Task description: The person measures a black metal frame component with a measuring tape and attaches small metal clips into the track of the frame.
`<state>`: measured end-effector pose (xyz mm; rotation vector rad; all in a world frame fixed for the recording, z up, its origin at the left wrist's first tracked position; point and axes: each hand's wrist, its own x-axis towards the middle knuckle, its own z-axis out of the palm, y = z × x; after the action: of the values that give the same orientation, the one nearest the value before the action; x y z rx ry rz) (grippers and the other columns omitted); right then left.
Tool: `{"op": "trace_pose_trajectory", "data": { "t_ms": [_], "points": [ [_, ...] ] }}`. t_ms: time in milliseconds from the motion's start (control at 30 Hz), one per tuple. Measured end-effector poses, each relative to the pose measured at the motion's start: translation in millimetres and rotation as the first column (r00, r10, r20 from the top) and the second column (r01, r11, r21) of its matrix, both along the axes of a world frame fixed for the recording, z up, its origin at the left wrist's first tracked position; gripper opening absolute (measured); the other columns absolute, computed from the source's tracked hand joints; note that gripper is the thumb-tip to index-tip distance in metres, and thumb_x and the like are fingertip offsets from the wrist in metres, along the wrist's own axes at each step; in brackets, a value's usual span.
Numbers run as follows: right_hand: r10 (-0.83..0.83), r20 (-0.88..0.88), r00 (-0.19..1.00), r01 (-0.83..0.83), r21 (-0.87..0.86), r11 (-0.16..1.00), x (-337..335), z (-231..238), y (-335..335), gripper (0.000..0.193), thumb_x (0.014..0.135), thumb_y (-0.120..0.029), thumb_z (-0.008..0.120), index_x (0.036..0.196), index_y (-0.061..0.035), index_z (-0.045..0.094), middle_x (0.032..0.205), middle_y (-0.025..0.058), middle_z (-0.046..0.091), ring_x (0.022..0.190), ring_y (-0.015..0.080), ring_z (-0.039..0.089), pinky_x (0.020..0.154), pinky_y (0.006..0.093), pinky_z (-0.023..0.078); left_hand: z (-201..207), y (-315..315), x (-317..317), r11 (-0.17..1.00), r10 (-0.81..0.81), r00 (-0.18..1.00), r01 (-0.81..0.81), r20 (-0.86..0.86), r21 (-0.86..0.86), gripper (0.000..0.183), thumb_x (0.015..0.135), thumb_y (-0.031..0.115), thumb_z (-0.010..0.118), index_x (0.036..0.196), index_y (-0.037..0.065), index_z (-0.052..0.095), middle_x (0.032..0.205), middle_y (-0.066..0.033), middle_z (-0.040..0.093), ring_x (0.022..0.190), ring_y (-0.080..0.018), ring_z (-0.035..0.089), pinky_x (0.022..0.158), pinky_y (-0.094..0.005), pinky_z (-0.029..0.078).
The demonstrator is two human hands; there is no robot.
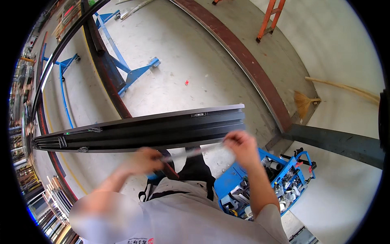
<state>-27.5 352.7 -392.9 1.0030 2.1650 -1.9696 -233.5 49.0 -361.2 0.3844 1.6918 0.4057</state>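
Note:
A thin, pale strip (191,153), smeared by motion, stretches between my two hands in front of my body; its exact kind cannot be made out. My left hand (145,161), blurred too, is closed at one end of it. Fingers pinched, my right hand (241,147) has the other end, close to the right end of a long dark metal profile (162,129). This profile lies across the view just beyond both hands, its grooved channel facing up. Inside it are small bundles of clear-wrapped parts (95,129) and a small labelled piece (199,115).
A blue tool cart (231,179) full of loose tools and fittings stands at my right. Dark red beams (243,57) run across the floor beyond. Blue wheeled stands (136,79) are at the far left, an orange ladder (269,18) and a broom (304,103) at the right.

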Motion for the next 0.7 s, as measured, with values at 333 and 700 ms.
{"op": "trace_pose_trajectory", "data": {
  "t_ms": [333,700],
  "points": [
    [-0.367,0.111,0.924,0.305,0.367,0.879,-22.1,-73.2,88.9,0.029,0.088,-0.017,0.075,0.105,0.0069,0.074,0.089,0.0113,0.075,0.08,0.0188,0.067,0.078,0.0337,0.054,-18.5,-48.5,-81.9,0.992,0.098,0.848,-0.039,-0.52,0.122,0.022,0.09,0.017,0.063,0.099,0.001,0.076,0.073,-0.0179,0.068,0.068,-0.0272,0.068,0.07,-0.0395,0.053],
    [-0.38,0.13,0.916,0.334,0.28,0.9,25.7,-44.1,36.5,0.014,0.097,-0.011,0.063,0.107,-0.0007,0.067,0.083,0.0086,0.07,0.071,0.0131,0.063,0.065,0.0296,0.052,-49.8,-56.9,-73.1,0.982,-0.151,0.588,0.185,-0.795,-0.049,0.021,0.096,0.024,0.062,0.088,0.006,0.07,0.076,-0.0179,0.068,0.077,-0.039,0.068,0.072,-0.0505,0.053]
  ]
}}
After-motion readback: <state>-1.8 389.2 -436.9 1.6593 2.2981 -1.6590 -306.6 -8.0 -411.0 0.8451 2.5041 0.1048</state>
